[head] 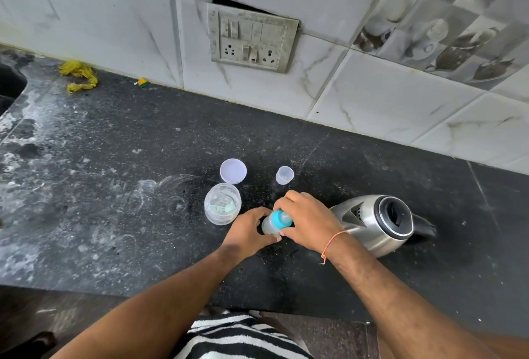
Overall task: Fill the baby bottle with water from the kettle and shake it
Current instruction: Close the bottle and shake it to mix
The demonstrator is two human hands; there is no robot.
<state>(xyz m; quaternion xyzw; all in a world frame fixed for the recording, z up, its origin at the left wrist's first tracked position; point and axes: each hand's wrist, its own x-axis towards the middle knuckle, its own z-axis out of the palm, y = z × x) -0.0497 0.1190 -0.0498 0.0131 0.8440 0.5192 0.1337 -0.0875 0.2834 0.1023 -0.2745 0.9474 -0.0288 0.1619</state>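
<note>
Left hand (248, 230) grips baby bottle (272, 225) body to steady it; right hand (306, 217) pinches teal collar (279, 219), likely twisting; kettle (375, 222) just beside, within reach

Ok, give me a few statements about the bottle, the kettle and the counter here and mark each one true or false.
1. Both hands hold the baby bottle. True: left hand, right hand.
2. The kettle stands left of the bottle. False: it is on the right.
3. The kettle's lid is open. True.
4. The clear jar has its lid on. False: the lid lies on the counter behind it.
</note>
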